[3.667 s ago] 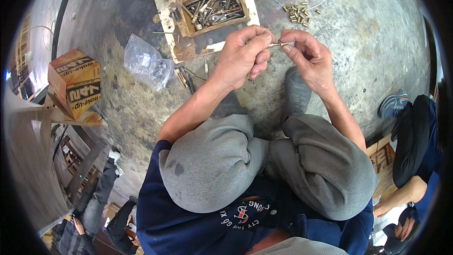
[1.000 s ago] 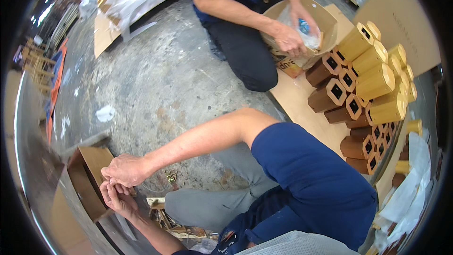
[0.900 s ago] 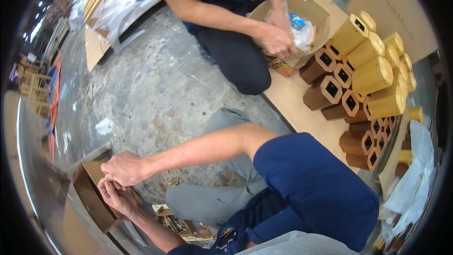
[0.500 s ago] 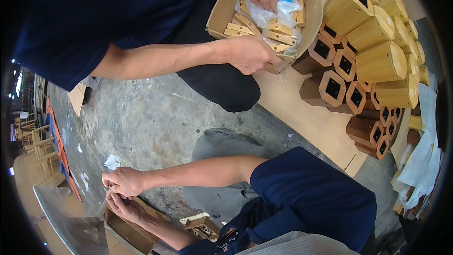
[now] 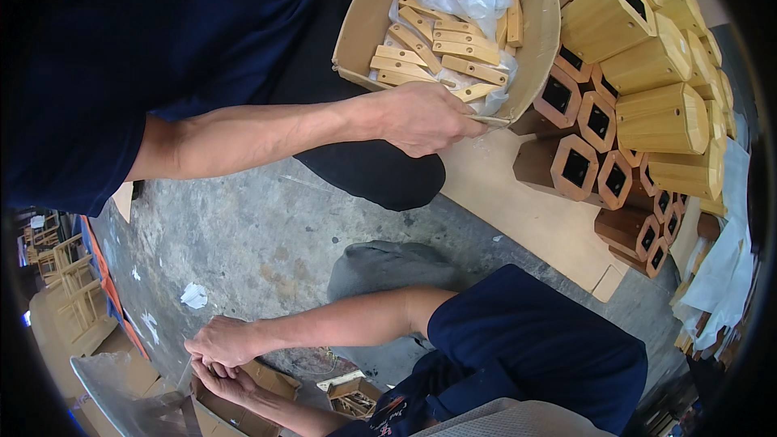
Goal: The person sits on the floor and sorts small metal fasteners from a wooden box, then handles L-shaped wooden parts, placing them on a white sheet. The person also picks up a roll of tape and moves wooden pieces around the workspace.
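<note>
My right hand (image 5: 220, 341) is at the lower left, its fingers closed in a pinch. Just below it, my left hand (image 5: 224, 378) has its fingers curled up close to the right one. Whatever lies between the fingertips is too small or hidden to make out. A clear plastic bag (image 5: 121, 384) spreads just left of my hands. Underneath them stands an open brown cardboard box (image 5: 271, 378). Closer to my body is a smaller box (image 5: 336, 388) of small, narrow pieces.
A co-worker's hand (image 5: 425, 117) grips a cardboard box (image 5: 356, 40) of drilled wooden pieces (image 5: 469, 50); the other hand touches white plastic inside. Brown (image 5: 558, 166) and yellow wooden octagonal blocks (image 5: 660, 117) are stacked at right. A white scrap (image 5: 194, 295) lies on the concrete.
The co-worker's upper hand and the plastic have shifted up within the box, baring more wooden pieces; the blue patch no longer shows. My hands appear slightly lower, still close together.
</note>
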A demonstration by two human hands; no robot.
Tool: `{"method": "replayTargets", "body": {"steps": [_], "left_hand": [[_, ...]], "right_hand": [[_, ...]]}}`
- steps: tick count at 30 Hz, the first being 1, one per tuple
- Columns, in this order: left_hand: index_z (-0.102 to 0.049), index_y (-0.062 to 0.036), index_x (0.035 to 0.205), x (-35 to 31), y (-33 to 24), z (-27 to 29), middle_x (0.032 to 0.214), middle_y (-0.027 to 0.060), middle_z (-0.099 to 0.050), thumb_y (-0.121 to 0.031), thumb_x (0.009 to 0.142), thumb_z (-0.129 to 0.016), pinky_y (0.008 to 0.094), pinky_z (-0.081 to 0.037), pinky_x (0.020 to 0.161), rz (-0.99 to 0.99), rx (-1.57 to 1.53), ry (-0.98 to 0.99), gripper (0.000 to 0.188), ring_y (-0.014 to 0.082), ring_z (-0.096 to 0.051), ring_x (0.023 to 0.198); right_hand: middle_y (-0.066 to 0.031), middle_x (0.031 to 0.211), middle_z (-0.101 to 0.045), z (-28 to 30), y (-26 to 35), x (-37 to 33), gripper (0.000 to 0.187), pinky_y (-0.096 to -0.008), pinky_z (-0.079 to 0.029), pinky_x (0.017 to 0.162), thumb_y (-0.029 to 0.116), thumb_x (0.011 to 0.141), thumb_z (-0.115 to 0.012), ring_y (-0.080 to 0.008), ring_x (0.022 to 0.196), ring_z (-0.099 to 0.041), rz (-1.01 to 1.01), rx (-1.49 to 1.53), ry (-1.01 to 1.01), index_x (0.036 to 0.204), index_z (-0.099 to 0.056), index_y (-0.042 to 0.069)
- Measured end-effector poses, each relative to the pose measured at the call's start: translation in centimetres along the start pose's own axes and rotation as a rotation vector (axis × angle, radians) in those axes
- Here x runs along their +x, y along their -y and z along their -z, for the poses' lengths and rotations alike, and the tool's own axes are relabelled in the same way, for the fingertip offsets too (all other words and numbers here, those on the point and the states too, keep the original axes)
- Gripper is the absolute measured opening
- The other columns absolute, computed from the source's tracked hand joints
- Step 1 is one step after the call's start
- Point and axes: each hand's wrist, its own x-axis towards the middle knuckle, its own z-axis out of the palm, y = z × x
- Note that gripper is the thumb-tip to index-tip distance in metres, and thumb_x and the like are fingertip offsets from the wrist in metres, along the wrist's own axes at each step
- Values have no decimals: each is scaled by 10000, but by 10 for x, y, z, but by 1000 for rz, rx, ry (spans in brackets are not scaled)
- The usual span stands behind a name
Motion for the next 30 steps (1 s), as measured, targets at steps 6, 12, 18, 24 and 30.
{"method": "replayTargets", "body": {"steps": [6, 12, 18, 24, 30], "left_hand": [[-593, -69, 897, -7, -12, 0, 606, -64, -492, -414, 995, -504, 147, -201, 353, -27, 55, -213, 369, -17, -338, 418], [-629, -21, 1074, 0, -14, 27, 746, -26, -567, -381, 980, -553, 145, -302, 450, -229, 310, -285, 380, 3, -474, 568], [-601, 12, 1192, -7, -26, 30, 950, 83, -602, -253, 1004, -494, 233, -484, 636, -375, 455, -224, 342, 140, -605, 805], [-597, 9, 1200, 4, -24, 34, 943, 85, -592, -207, 998, -469, 229, -461, 625, -399, 439, -328, 322, 128, -579, 775], [-600, 20, 1181, -5, -22, 9, 944, 100, -615, -192, 999, -458, 223, -491, 580, -338, 497, -409, 313, 145, -609, 717]], "right_hand": [[-192, 706, -664, -18, -3, -3, 211, -429, -536, 627, 165, 778, -688, -345, 693, -680, 231, -67, -27, 838, -621, -26], [-188, 665, -650, -18, 10, -11, 277, -440, -503, 563, 263, 813, -643, -344, 612, -654, 159, -127, -22, 768, -648, -10], [-185, 620, -625, -36, 4, -10, 211, -435, -471, 535, 204, 807, -628, -346, 597, -645, -133, 401, 71, 733, -629, 7], [-153, 595, -604, -49, 16, -13, 191, -417, -469, 566, 142, 803, -681, -330, 606, -640, 56, 329, -220, 755, -556, 6], [-151, 588, -598, -40, 10, -7, 210, -423, -462, 553, 132, 791, -701, -335, 596, -631, -100, 292, -136, 711, -551, 9]]}}
